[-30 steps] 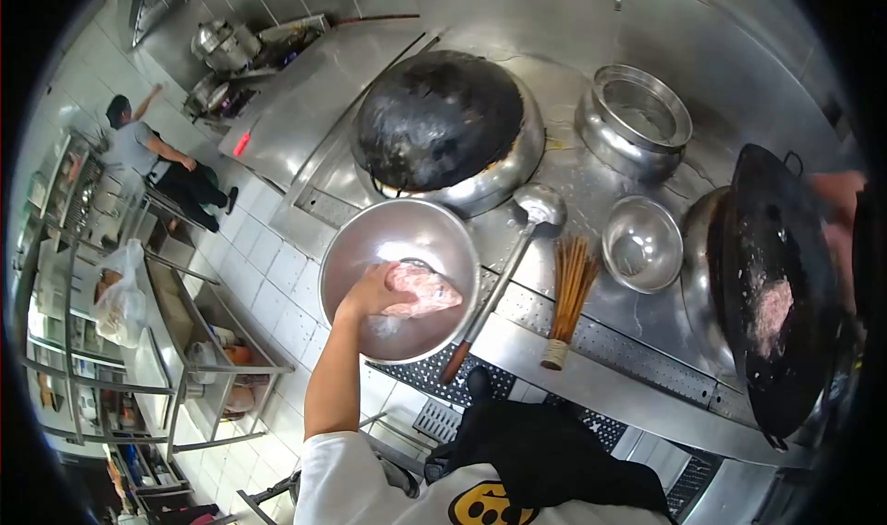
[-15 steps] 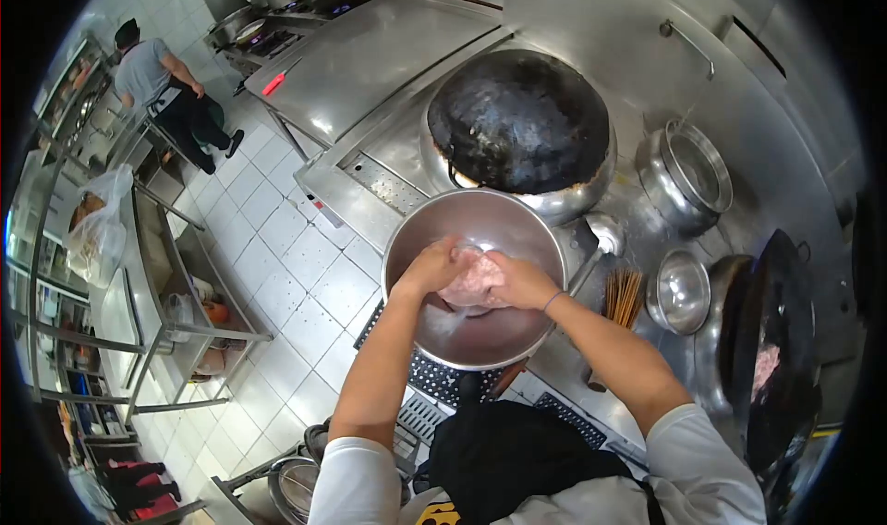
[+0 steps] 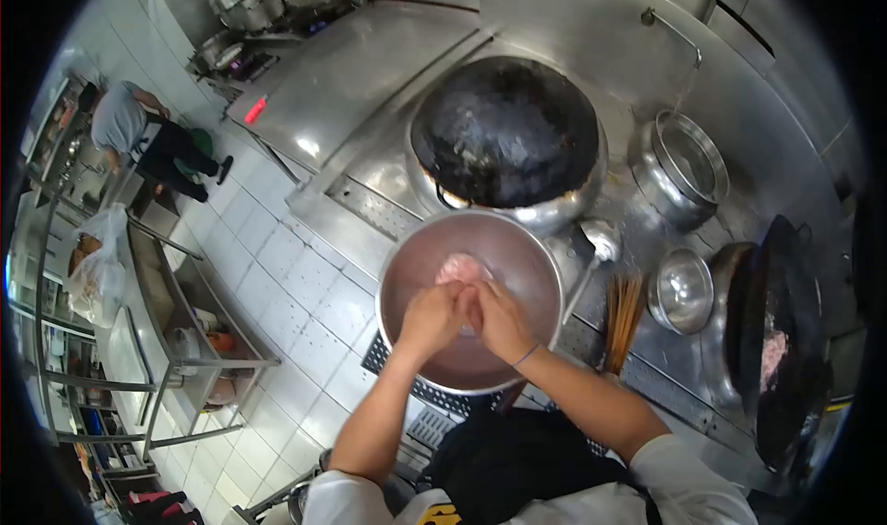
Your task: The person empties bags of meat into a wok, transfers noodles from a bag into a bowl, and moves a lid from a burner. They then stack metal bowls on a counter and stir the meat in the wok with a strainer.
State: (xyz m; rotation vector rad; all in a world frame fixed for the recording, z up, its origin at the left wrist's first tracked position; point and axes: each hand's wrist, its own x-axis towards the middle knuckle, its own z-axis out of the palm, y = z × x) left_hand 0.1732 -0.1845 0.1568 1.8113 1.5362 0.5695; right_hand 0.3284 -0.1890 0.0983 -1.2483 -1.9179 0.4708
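Both my hands are over a large steel mixing bowl (image 3: 395, 285). A pale pink lump of raw minced meat (image 3: 464, 268) is in it, just past my fingers. My left hand (image 3: 432, 320) and my right hand (image 3: 499, 323) are brought together, fingers curled inward and touching. A bit of pink meat shows between them, but most of their grip is hidden behind the backs of the hands. A dark band circles my right wrist.
Behind the bowl a blackened wok (image 3: 506, 129) lies upside down over a steel pot. To the right are a ladle (image 3: 602, 240), bamboo sticks (image 3: 623, 317), a small steel bowl (image 3: 686, 292) and a wok (image 3: 785, 340) with pink meat. A person (image 3: 139, 132) bends at the far left.
My hands have drawn toward me and come together; earlier they were spread on either side of the meat. The meat lump now sits beyond my fingers. The person far left bends lower.
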